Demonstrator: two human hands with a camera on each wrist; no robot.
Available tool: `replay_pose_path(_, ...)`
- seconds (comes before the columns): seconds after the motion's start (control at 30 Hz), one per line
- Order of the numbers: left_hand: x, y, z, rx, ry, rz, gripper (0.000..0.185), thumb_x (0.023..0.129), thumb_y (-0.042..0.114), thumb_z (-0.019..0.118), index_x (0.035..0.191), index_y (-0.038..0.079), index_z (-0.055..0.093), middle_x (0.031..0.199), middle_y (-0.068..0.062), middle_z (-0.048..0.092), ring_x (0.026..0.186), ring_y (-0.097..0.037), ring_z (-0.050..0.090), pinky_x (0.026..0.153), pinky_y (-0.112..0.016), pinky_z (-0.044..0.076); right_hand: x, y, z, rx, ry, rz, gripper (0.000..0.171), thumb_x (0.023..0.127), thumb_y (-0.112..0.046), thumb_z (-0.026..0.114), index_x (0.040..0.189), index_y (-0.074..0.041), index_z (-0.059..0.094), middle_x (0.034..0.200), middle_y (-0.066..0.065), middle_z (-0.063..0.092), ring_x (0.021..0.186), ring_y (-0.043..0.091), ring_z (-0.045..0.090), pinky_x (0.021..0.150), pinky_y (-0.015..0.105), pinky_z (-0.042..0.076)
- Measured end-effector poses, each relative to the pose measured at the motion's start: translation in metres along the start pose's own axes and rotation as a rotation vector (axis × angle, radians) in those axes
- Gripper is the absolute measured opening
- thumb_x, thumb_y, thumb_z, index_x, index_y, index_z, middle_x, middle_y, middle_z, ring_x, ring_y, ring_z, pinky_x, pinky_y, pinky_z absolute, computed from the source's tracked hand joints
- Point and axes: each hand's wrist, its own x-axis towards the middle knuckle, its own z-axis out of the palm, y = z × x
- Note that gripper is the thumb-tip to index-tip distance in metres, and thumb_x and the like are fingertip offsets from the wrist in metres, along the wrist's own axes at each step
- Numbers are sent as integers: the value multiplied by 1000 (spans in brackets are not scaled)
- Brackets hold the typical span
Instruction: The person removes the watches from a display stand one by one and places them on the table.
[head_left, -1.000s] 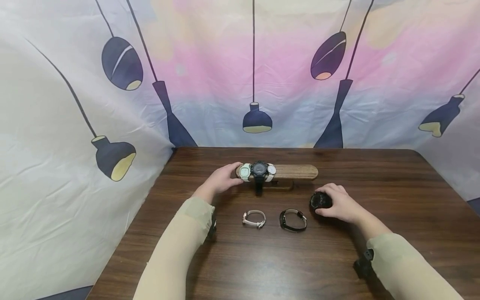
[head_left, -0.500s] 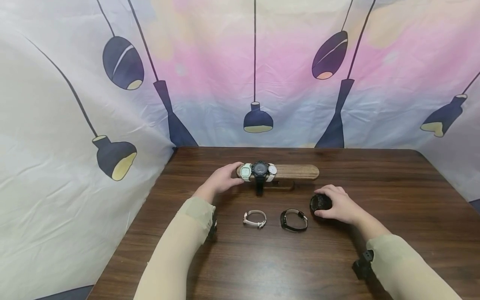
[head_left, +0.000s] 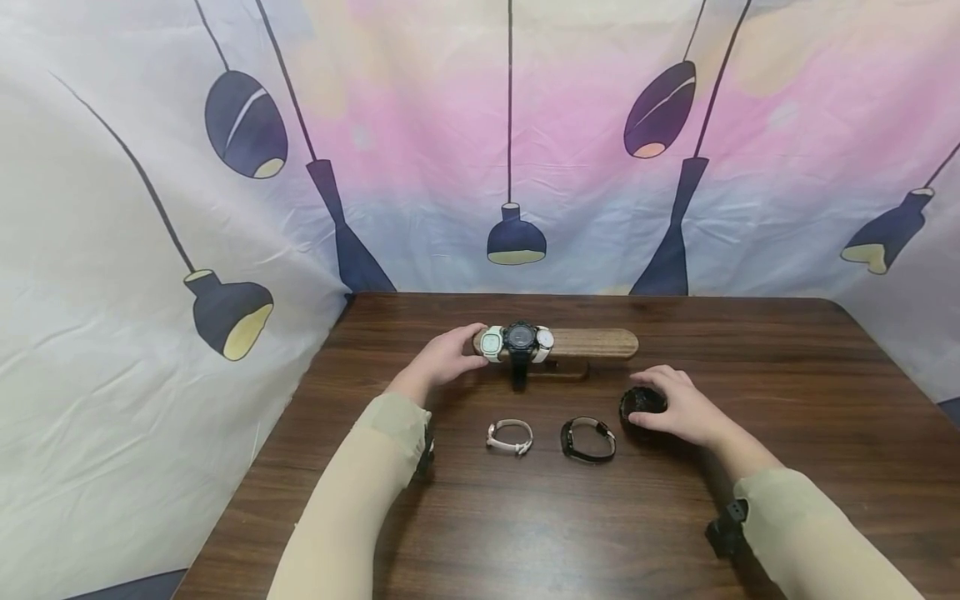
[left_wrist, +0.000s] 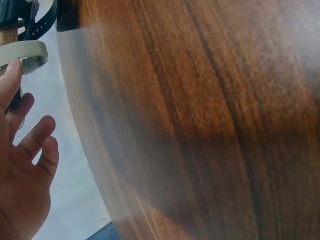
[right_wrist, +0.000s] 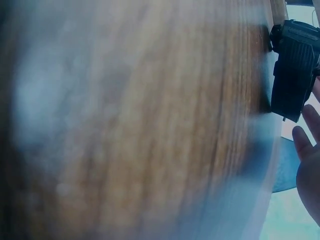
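Looks about halfway from where I'm standing. The long wooden watch bar (head_left: 577, 342) on the dark wood table (head_left: 750, 350) carries three watches bunched at its left end: a pale green square one (head_left: 491, 344), a chunky black one (head_left: 519, 339), a white round one (head_left: 543, 340). The left hand (head_left: 442, 357) steadies that end, fingertips on the bar by the green watch. The right hand (head_left: 678, 407) has its fingers curled around a bulky black watch (head_left: 640, 403) down on the table. A small white-strapped watch (head_left: 510, 436) and a slim black-strapped watch (head_left: 587, 439) lie loose in front.
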Motion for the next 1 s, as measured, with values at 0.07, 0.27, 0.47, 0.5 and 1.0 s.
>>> replay_pose_path(0.07,0,-1,0,1,2,2,55,88,31,66,137,18,45,134,-5,51,124,-24,45,100,-43,36,0,-1,-1,12,10,-2,61,82,-36,71,128,0,53,127,17,47,115,36,36,90,58,34)
replay_pose_path(0.27,0,0,0,-4,-1,-5,56,88,31,66,138,18,45,134,-4,50,125,-23,45,100,-43,36,1,-3,-7,32,9,37,61,86,-36,67,132,1,49,129,18,44,118,38,34,90,60,33)
replay_pose_path(0.47,-2,4,-2,-12,1,-9,54,88,30,67,136,19,47,132,-4,52,123,-23,46,100,-43,36,5,-5,-13,49,24,63,62,88,-35,65,135,1,45,132,20,41,120,41,33,91,60,32)
replay_pose_path(0.5,-2,4,-2,-10,2,-11,53,88,30,67,136,19,47,132,-4,52,123,-23,46,100,-43,36,6,-5,-14,46,29,63,63,88,-35,65,135,1,45,133,21,41,119,41,34,91,60,32)
replay_pose_path(1.0,-1,2,0,-8,3,-17,53,88,30,66,136,20,47,132,-3,52,123,-22,46,100,-43,37,15,-3,-17,43,89,71,65,87,-34,66,136,2,44,132,21,41,116,40,38,90,57,37)
